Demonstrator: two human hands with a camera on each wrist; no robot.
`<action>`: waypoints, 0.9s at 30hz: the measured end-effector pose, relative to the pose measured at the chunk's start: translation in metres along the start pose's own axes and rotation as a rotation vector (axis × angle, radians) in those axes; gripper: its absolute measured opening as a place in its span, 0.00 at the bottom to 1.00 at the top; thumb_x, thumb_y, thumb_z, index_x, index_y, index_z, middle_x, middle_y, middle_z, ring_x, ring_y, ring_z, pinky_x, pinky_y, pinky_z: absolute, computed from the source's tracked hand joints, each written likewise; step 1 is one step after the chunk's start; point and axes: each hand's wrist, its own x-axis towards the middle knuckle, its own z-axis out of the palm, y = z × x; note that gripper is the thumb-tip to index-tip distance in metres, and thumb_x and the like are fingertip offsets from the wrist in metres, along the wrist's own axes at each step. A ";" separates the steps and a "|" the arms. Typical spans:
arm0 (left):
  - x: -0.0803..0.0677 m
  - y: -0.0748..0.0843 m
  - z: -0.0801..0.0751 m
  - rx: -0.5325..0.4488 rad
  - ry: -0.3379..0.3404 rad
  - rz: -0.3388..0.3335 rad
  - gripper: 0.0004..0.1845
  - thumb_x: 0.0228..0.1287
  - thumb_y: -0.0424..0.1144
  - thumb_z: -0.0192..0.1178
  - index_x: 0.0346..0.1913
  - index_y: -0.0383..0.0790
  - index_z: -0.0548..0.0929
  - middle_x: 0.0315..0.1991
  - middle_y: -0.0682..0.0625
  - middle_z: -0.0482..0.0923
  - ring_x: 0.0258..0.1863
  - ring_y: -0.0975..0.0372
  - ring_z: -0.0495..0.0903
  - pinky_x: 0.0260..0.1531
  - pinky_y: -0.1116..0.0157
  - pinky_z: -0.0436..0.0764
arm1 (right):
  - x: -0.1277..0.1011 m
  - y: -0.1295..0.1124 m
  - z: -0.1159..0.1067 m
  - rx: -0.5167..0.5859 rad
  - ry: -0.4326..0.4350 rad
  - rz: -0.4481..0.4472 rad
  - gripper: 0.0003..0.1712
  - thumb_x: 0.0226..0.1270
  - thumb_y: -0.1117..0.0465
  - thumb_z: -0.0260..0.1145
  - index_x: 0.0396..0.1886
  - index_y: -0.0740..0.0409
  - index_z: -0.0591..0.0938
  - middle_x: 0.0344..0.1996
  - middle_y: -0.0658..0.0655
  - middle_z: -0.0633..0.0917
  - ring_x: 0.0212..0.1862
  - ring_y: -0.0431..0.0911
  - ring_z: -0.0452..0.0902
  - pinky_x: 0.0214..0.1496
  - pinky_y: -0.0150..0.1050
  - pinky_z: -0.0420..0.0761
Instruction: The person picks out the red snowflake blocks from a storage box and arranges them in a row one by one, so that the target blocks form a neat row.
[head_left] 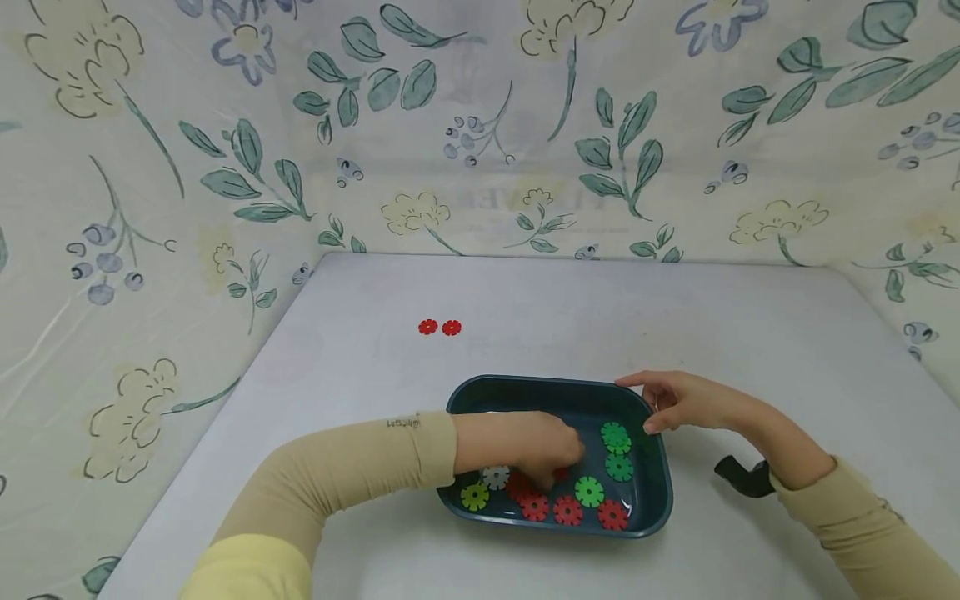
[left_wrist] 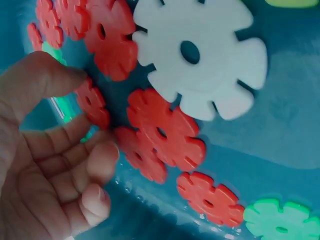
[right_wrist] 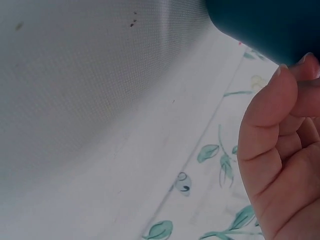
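A dark teal tray (head_left: 555, 533) holds red, green, yellow-green and white flower-shaped plastic discs. My left hand (head_left: 528, 446) reaches down inside it. In the left wrist view, the thumb and index finger of the left hand (left_wrist: 55, 145) pinch a red notched disc (left_wrist: 92, 102) at its edges. A large white disc (left_wrist: 200, 55) and more red discs (left_wrist: 162, 130) lie close by. At the tray's right far corner, my right hand (head_left: 693, 404) grips the rim with thumb and fingers. The right wrist view shows the fingers of the right hand (right_wrist: 280, 145) against the tray (right_wrist: 265, 30).
Two red discs (head_left: 439, 327) lie side by side on the white table (head_left: 360, 333) beyond the tray. A black strap (head_left: 742, 477) is by the right wrist. Flower-patterned cloth (head_left: 480, 192) rises behind the table and at its sides.
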 end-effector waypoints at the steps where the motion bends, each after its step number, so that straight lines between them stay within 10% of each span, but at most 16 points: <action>1: 0.000 -0.001 0.000 -0.028 0.004 -0.011 0.16 0.55 0.44 0.65 0.45 0.45 0.79 0.33 0.56 0.78 0.26 0.68 0.71 0.27 0.76 0.71 | 0.000 0.001 0.000 0.003 -0.001 -0.001 0.34 0.58 0.64 0.65 0.61 0.72 0.63 0.26 0.53 0.68 0.22 0.39 0.65 0.24 0.31 0.70; 16: -0.043 -0.037 -0.052 -0.211 0.233 -0.151 0.16 0.55 0.43 0.62 0.45 0.41 0.76 0.36 0.52 0.76 0.31 0.65 0.73 0.30 0.74 0.73 | 0.001 0.001 0.002 -0.062 0.061 0.008 0.35 0.55 0.60 0.68 0.60 0.70 0.67 0.36 0.57 0.72 0.30 0.41 0.66 0.28 0.31 0.70; 27: -0.065 -0.092 -0.046 -0.379 0.336 -0.296 0.16 0.55 0.40 0.61 0.46 0.37 0.77 0.37 0.49 0.77 0.35 0.61 0.73 0.36 0.68 0.75 | -0.002 0.001 0.005 -0.033 0.066 -0.035 0.34 0.58 0.62 0.66 0.61 0.70 0.65 0.50 0.66 0.71 0.39 0.46 0.67 0.35 0.33 0.75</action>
